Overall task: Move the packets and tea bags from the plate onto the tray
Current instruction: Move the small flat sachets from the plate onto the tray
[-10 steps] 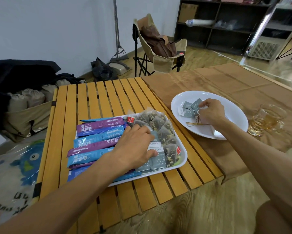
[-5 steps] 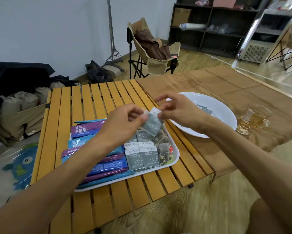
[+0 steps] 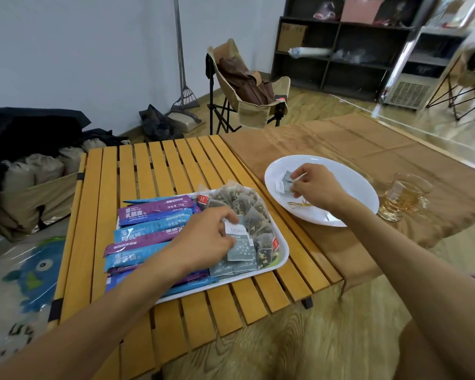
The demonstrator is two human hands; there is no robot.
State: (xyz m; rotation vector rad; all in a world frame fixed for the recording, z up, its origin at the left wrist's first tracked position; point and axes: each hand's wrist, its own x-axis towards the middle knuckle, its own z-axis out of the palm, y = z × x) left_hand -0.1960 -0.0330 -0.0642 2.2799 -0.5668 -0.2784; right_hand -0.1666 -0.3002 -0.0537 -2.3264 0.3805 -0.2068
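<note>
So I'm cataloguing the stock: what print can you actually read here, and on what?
"15g": top purple packet on the tray.
Larger white characters on the purple and blue packets: too blurred to quote.
White band of the grey sachet under the left hand: too blurred.

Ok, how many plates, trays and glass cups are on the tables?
White plate: 1
White tray: 1
Glass cup: 1
Total: 3
</note>
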